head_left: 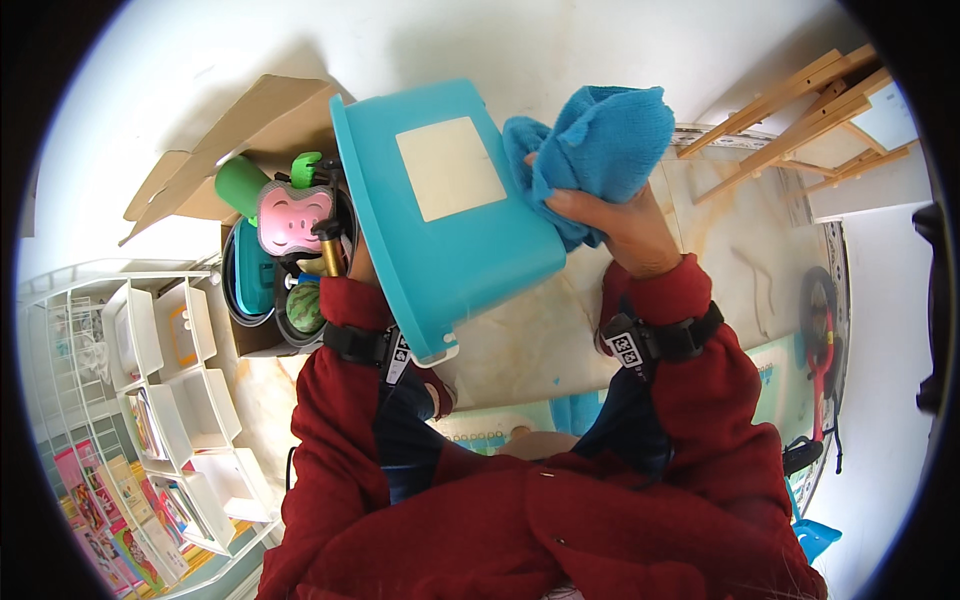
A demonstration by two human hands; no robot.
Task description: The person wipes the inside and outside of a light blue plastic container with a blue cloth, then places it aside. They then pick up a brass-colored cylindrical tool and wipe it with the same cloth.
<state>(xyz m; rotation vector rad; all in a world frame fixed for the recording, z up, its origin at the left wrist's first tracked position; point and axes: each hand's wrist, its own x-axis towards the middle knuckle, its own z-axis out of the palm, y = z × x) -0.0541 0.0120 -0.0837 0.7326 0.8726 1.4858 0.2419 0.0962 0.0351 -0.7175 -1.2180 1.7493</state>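
A turquoise plastic storage bin (480, 255) with a cream label (451, 168) is held up tilted on its side, its rim toward the left. My left hand (363, 262) holds it from the rim side; the bin hides most of that hand, fingers included. My right hand (618, 222) is closed round a bunched blue cloth (608, 135). The cloth touches the bin's base, at its right end. A bit of white handle or clip (440, 354) shows at the bin's lower rim corner.
At the left, an open cardboard box (262, 340) holds a pink pig-face item (296, 217), a green ball (304, 306) and other things. White shelf bins (205, 405) stand below it. Wooden folding legs (800, 115) are at the upper right; a red-handled racket (820, 350) leans at the right.
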